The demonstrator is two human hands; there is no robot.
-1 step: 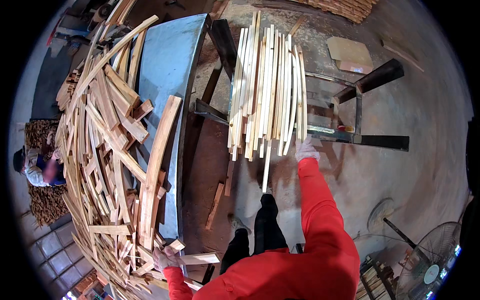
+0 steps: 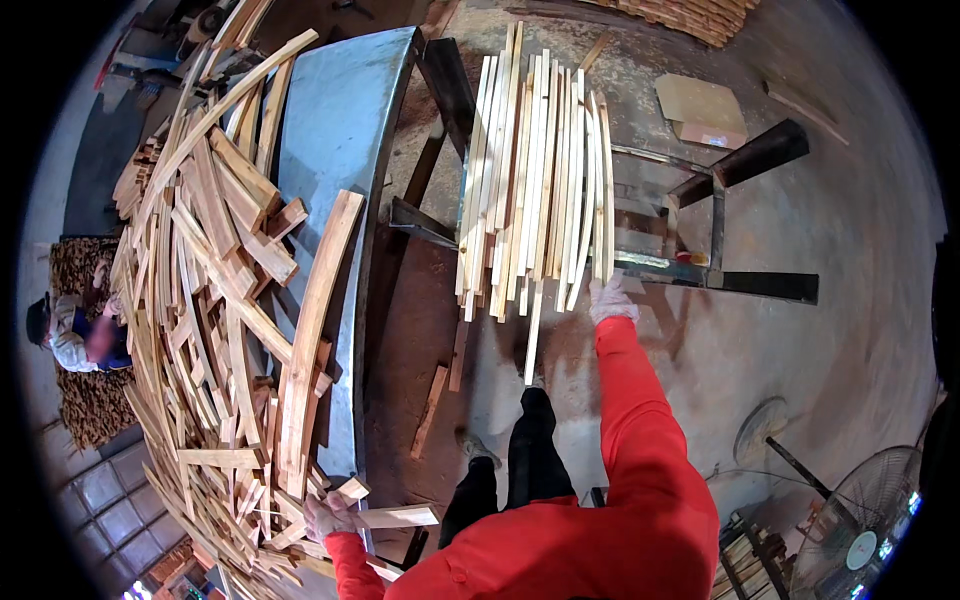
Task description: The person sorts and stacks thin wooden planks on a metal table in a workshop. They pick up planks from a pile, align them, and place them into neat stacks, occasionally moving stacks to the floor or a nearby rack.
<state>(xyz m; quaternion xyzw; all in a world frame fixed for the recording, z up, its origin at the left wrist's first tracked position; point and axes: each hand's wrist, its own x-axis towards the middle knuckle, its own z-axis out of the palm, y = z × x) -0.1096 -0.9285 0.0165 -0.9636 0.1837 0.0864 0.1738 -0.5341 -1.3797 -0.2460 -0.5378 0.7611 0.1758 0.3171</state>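
Observation:
My right hand (image 2: 612,300), in a pale glove, is closed at the near end of the rightmost wooden strip (image 2: 603,200). That strip lies along the edge of a stack of pale wooden strips (image 2: 535,170); one strip (image 2: 533,340) juts out towards my feet. My left hand (image 2: 330,516), also gloved, rests with its fingers apart on loose wood pieces at the near edge of the blue table (image 2: 335,110). A short board (image 2: 400,517) sticks out to the right beside it. The underside of this hand is hidden.
A heap of mixed wood pieces (image 2: 215,330) covers the table's left side, with a long curved board (image 2: 315,330) on it. Dark metal frame legs (image 2: 760,285) stand at right. A fan (image 2: 860,540) is at lower right, flattened cardboard (image 2: 700,108) beyond. Another person (image 2: 80,335) sits far left.

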